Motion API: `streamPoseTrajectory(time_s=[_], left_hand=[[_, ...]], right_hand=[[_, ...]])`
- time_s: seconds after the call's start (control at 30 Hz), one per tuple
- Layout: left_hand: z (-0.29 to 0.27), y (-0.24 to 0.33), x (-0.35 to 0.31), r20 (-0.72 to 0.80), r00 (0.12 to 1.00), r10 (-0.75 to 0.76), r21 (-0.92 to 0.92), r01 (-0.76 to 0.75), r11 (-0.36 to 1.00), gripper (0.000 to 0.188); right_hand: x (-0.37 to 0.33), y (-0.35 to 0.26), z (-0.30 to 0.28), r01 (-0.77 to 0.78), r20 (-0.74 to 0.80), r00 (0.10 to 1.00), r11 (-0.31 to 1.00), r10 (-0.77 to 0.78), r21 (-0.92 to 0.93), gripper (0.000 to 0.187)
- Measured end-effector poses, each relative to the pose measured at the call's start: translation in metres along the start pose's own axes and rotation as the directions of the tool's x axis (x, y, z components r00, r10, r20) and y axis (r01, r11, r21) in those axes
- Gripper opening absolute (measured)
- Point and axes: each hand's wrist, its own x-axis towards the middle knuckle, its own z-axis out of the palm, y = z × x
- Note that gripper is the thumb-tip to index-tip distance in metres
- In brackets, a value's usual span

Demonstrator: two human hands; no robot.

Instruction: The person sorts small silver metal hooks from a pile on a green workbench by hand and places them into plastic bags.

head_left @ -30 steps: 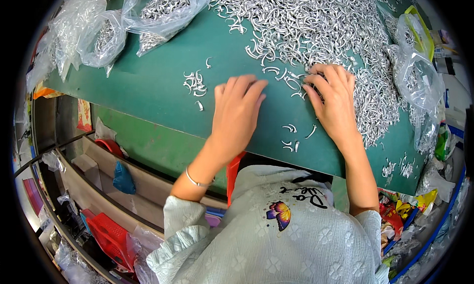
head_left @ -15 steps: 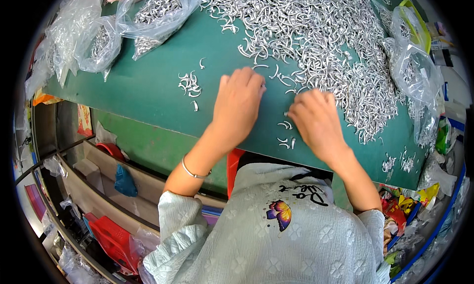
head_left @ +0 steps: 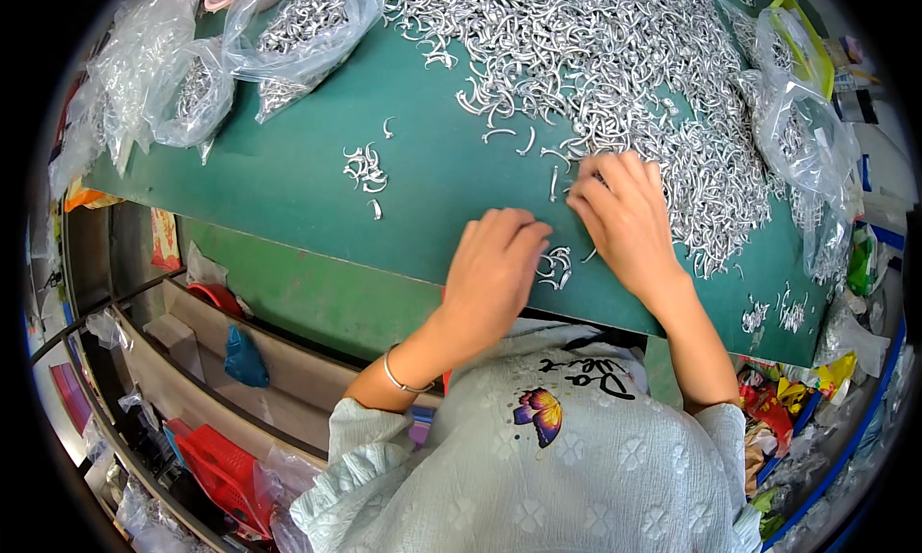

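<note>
A large heap of small curved silver metal pieces (head_left: 615, 82) covers the far right of the green table. At its near edge is my right hand (head_left: 629, 221), fingers bent and closed, their tips partly hidden. My left hand (head_left: 495, 279) is closed near the table's front edge, fingers curled beside a small cluster of curved pieces (head_left: 554, 268). Whatever either hand pinches is too small or hidden to make out. Between my hands and the heap lie a few loose pieces (head_left: 554, 183). Farther left sits another little group of pieces (head_left: 365, 169).
Clear plastic bags holding silver pieces (head_left: 307, 24) stand at the far left. Another clear bag (head_left: 802, 140) and a yellow-green basket (head_left: 805, 44) are at the right edge. Small piles (head_left: 792, 313) lie near the right front corner. A red basket (head_left: 221, 471) is below left.
My left hand has come back toward the table's front edge and slightly right, beside the small cluster. My right hand has shifted slightly up and right at the heap's edge.
</note>
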Motion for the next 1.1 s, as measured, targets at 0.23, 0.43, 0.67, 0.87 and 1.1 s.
streamPoseTrajectory(time_s=[0.23, 0.43, 0.67, 0.87, 1.1], left_hand=[[-0.001, -0.014, 0.011, -0.048, 0.999, -0.001, 0.081, 0.005, 0.997, 0.027], [-0.001, -0.009, 0.009, -0.012, 1.0, -0.013, 0.081, 0.014, 0.997, 0.027], [0.005, 0.004, 0.002, 0.045, 0.999, 0.008, 0.022, -0.009, 1.0, 0.034], [0.015, 0.013, -0.009, 0.17, 0.98, 0.106, -0.074, -0.095, 0.993, 0.045], [0.017, 0.014, -0.017, 0.231, 0.965, 0.123, -0.105, -0.101, 0.989, 0.045]], right_hand=[[-0.003, -0.002, 0.0, -0.016, -0.125, 0.992, 0.992, 0.032, 0.123, 0.014], [-0.006, -0.006, 0.001, 0.016, 0.026, 1.0, 0.996, -0.014, -0.087, 0.012], [-0.024, -0.009, -0.013, -0.083, 0.125, 0.991, 0.965, 0.053, 0.249, 0.018], [-0.015, 0.008, 0.006, 0.057, 0.054, 0.997, 0.998, -0.057, 0.009, 0.026], [-0.016, 0.068, -0.01, -0.003, -0.093, 0.996, 0.975, -0.018, -0.223, 0.029]])
